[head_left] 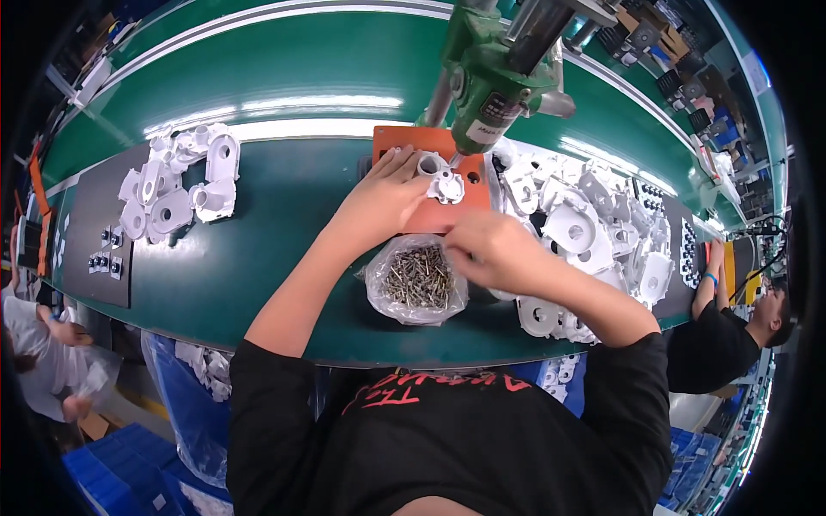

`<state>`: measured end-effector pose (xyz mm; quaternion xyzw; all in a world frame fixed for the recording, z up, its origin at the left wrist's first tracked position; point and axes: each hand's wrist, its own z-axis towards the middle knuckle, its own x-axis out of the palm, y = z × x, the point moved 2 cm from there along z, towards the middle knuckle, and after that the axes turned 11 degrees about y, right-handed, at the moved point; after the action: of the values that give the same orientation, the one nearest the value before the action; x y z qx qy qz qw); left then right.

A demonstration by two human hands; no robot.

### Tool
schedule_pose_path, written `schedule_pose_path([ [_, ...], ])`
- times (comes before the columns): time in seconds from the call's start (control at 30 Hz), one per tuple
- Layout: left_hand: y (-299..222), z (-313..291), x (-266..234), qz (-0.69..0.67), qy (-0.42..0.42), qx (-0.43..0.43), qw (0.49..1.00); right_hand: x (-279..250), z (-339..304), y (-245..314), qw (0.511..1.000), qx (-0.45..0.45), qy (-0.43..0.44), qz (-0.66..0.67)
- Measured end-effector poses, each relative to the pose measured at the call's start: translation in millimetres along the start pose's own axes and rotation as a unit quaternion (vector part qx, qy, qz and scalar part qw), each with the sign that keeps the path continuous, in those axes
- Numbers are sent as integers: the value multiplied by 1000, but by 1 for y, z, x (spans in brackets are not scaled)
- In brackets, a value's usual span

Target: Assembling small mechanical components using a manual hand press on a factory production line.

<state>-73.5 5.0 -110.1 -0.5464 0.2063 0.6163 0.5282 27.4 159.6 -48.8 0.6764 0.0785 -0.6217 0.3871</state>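
Observation:
Under the green drill-press-like machine [495, 95], a white plastic part [445, 186] sits on the orange base plate [469, 206]. My left hand [387, 196] grips this part from its left side, fingers pressed against it. The tip of the machine's spindle comes down right beside the part's upper edge. My right hand [495, 249] hovers at the plate's lower right corner, its fingers curled together; whatever may be between them is hidden. Just below and left of that hand stands a clear plastic bag of screws [419, 279], open at the top.
White plastic housings [168, 185] are heaped on the left of the green bench [284, 215]. A larger pile of white housings [594, 232] fills the right. Small black-and-white pieces [107, 254] lie at far left. A co-worker [727, 335] sits at the right; another person [52, 353] is at the left.

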Motion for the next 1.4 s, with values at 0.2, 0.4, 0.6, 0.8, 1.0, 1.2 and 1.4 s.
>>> schedule_pose_path([
  [0.2,-1,0,-5,-53,-8,0,999,-33,-11,-87,952,242,0,-187],
  [0.4,0,-2,-7,-75,-4,-15,997,-1,11,-160,949,242,135,-150],
  [0.6,-2,-6,-3,-101,-15,3,995,-4,20,-142,917,301,184,-187],
  [0.8,-13,-13,-7,-23,3,-40,999,-10,5,-153,937,301,115,-133],
  [1.0,-5,-16,-3,-38,15,-90,995,-27,4,-149,957,279,67,-35],
  [1.2,-5,-19,-3,-32,22,-81,996,-52,5,-126,963,247,-47,92],
  [1.4,-6,-21,-2,-45,38,-89,994,-7,25,-102,934,196,-120,274],
])
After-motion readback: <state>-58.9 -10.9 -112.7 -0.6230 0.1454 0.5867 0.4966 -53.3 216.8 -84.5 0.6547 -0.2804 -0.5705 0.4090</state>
